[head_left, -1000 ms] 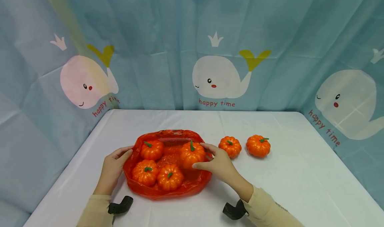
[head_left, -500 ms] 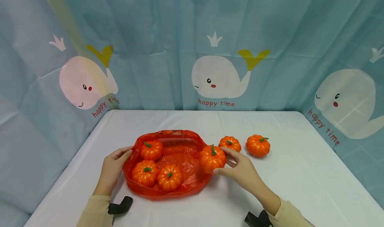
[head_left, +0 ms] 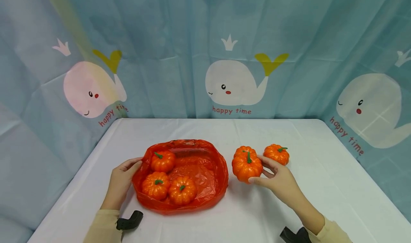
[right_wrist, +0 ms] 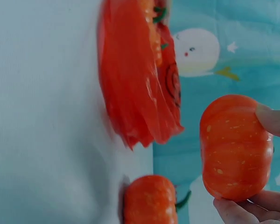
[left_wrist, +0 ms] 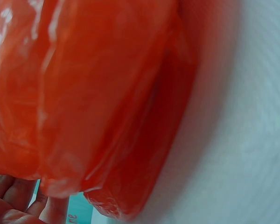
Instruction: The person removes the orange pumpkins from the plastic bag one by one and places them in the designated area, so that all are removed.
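Note:
My right hand (head_left: 280, 180) grips a small orange pumpkin (head_left: 246, 167) with a green stem, thumb in front and fingers behind. In the right wrist view the held pumpkin (right_wrist: 235, 147) hangs above the white table, to the right of the bag. My left hand (head_left: 120, 178) pinches the left rim of a red plastic bag (head_left: 205, 180), its fingertips (left_wrist: 18, 193) partly behind the plastic. Three pumpkins (head_left: 182, 190) sit inside the bag, grouped toward its left side. Just behind the held pumpkin, another pumpkin (head_left: 244, 149) is mostly hidden in the head view.
One more pumpkin (head_left: 277, 153) rests on the white tablecloth (head_left: 321, 186) to the right. A blue curtain (head_left: 179, 57) with whale prints stands along the table's back and sides. Black curved pieces (head_left: 130, 220) sit at both wrists.
The right hand has lifted a pumpkin out of the bag's right side and carried it rightward, over the table. The left hand keeps its hold on the rim.

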Motion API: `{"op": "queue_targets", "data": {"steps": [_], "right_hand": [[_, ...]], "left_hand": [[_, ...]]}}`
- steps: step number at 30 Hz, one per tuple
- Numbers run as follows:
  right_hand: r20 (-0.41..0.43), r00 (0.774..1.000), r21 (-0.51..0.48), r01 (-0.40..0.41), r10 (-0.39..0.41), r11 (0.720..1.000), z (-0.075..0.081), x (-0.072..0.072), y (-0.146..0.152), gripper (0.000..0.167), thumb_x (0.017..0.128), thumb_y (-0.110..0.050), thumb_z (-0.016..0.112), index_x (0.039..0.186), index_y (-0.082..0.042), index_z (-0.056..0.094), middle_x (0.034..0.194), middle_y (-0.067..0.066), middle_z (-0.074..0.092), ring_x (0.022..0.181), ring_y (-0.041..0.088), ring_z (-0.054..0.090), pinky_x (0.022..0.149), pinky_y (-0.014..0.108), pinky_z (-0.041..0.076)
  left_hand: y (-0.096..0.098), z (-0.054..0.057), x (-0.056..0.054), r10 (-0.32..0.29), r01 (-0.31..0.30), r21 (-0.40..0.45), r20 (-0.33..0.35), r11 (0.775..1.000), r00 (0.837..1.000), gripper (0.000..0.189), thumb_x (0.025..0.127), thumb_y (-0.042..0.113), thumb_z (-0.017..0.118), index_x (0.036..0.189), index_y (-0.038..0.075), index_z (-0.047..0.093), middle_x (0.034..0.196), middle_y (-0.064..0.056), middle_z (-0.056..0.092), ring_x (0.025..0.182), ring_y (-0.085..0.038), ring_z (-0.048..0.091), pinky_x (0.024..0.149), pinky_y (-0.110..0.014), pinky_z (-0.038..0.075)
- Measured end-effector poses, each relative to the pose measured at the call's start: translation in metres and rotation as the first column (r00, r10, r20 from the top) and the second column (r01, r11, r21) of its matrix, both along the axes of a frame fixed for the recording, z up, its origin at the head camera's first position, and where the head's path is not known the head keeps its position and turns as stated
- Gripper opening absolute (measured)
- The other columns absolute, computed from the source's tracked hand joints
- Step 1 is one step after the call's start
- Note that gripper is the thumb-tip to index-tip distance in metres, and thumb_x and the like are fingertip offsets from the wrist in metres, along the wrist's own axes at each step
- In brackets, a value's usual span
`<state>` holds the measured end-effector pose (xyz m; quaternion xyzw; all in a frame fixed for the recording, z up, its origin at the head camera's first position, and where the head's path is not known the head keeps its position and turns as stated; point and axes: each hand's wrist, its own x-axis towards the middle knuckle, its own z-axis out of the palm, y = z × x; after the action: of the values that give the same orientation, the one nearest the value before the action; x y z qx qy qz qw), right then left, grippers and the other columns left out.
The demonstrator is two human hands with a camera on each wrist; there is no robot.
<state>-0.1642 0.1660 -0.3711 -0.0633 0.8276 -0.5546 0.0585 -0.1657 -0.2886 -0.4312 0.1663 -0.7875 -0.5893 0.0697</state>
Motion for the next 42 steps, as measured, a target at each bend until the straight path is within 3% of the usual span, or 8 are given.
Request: {"op": "queue_targets", "data": {"steps": [9,17,21,29,31,33,37,42], "right_hand": [[0.011,0.996,0.104,0.085,-0.086,0.991,0.005,0.000,0.024,0.083,0.082,-0.033,0.082,0.150,-0.006,0.042,0.155,0.021,0.039,0.140,0.034,0.046,0.101,0.033,0.047],[0.027,0.987,0.095,0.154,-0.157,0.983,0.010,0.001,0.043,0.085,0.084,-0.036,0.080,0.152,-0.006,0.038,0.157,0.017,0.038,0.143,0.030,0.040,0.088,0.005,0.048],[0.008,0.981,0.114,0.194,-0.196,0.974,0.011,0.001,0.053,0.086,0.085,-0.039,0.078,0.153,-0.007,0.037,0.156,0.016,0.041,0.141,0.027,0.042,0.085,0.002,0.047],[-0.005,0.960,0.145,0.278,-0.280,0.950,0.010,-0.001,0.076,0.087,0.088,-0.042,0.075,0.155,-0.006,0.032,0.158,0.020,0.036,0.146,0.039,0.033,0.079,-0.001,0.045],[0.009,0.952,0.171,0.299,-0.305,0.939,0.010,-0.001,0.083,0.089,0.088,-0.044,0.073,0.156,-0.008,0.030,0.158,0.020,0.035,0.147,0.040,0.029,0.085,0.006,0.048],[0.021,0.944,0.188,0.320,-0.330,0.928,0.010,-0.002,0.090,0.090,0.088,-0.046,0.072,0.157,-0.009,0.028,0.159,0.020,0.034,0.149,0.041,0.024,0.097,0.022,0.050],[0.032,0.927,0.213,0.359,-0.373,0.909,0.010,-0.005,0.099,0.090,0.089,-0.050,0.070,0.157,-0.011,0.027,0.159,0.020,0.034,0.150,0.041,0.022,0.107,0.052,0.036],[0.047,0.887,0.201,0.443,-0.460,0.874,0.004,-0.011,0.107,0.091,0.088,-0.053,0.069,0.158,-0.014,0.026,0.160,0.018,0.032,0.150,0.037,0.026,0.107,0.047,0.035]], "left_hand": [[0.000,-0.001,-0.001,0.004,-0.004,-0.011,0.000,1.000,1.000,0.052,0.098,0.043,0.059,0.134,0.005,0.061,0.097,0.032,0.060,0.104,0.008,0.051,0.084,-0.003,0.046],[-0.001,0.000,0.001,-0.011,0.011,-0.014,0.001,1.000,1.000,0.054,0.099,0.043,0.058,0.135,0.004,0.060,0.098,0.032,0.060,0.103,0.011,0.051,0.084,-0.003,0.046],[-0.001,0.000,0.001,-0.014,0.014,-0.009,0.001,1.000,1.000,0.054,0.099,0.044,0.058,0.136,0.004,0.059,0.098,0.033,0.060,0.104,0.010,0.051,0.084,-0.003,0.047],[0.000,0.000,0.000,-0.008,0.008,-0.009,-0.009,1.000,1.000,0.053,0.099,0.044,0.058,0.134,0.004,0.060,0.098,0.033,0.060,0.105,0.009,0.051,0.084,-0.003,0.046],[-0.001,0.000,0.000,-0.008,0.008,-0.009,-0.009,1.000,1.000,0.053,0.099,0.043,0.058,0.134,0.004,0.060,0.098,0.033,0.060,0.105,0.009,0.051,0.084,-0.003,0.046],[-0.001,0.000,0.000,-0.009,0.009,-0.008,-0.011,1.000,1.000,0.053,0.099,0.043,0.058,0.134,0.004,0.060,0.098,0.033,0.060,0.105,0.009,0.051,0.084,-0.003,0.046],[0.000,0.000,0.001,-0.009,0.009,-0.007,-0.009,1.000,1.000,0.053,0.099,0.043,0.058,0.135,0.003,0.060,0.098,0.033,0.060,0.104,0.010,0.051,0.084,-0.003,0.046],[0.000,0.000,0.001,-0.015,0.015,-0.005,-0.001,1.000,1.000,0.053,0.099,0.042,0.057,0.136,0.003,0.059,0.097,0.033,0.059,0.103,0.011,0.051,0.084,-0.003,0.046]]}}
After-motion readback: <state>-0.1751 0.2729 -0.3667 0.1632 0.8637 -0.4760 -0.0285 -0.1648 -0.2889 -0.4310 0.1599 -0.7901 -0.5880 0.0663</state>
